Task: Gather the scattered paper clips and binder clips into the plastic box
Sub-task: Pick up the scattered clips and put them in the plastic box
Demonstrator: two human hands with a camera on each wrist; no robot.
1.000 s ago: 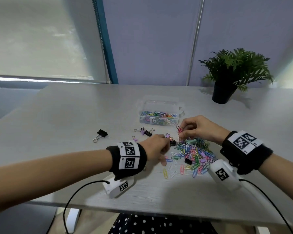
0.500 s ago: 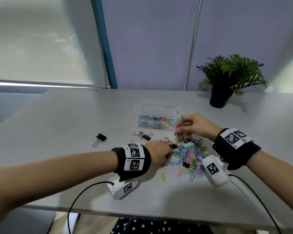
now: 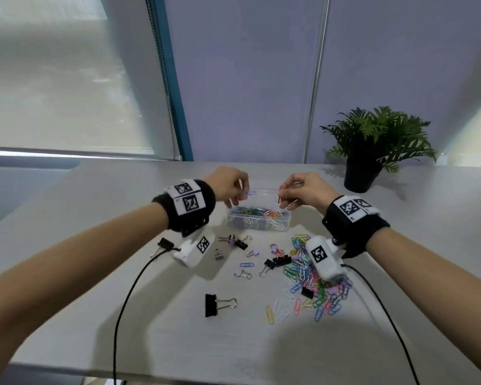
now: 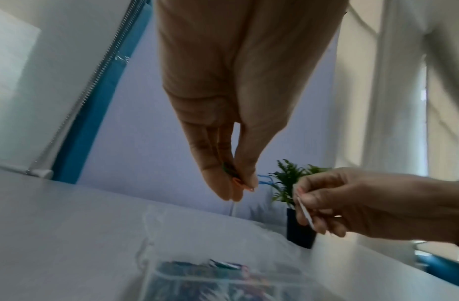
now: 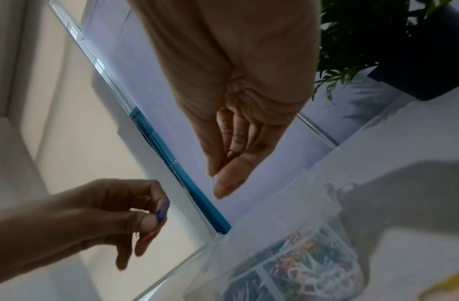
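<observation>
Nearest on the table (image 3: pixel 95 315): a large black binder clip (image 3: pixel 215 305), with the loose paper clips (image 3: pixel 314 284) heaped to its right. Farther back — smaller binder clips (image 3: pixel 239 243), then the plastic box (image 3: pixel 257 222), open and part-filled with clips. Above it, the left hand (image 3: pixel 228 187) pinches several paper clips; the right hand (image 3: pixel 303 191) pinches a white one. A potted plant (image 3: pixel 372 145) stands far right.

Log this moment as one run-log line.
left hand: pinches paper clips over plastic box | right hand: pinches paper clips over box | table: clip pile, binder clips remain
</observation>
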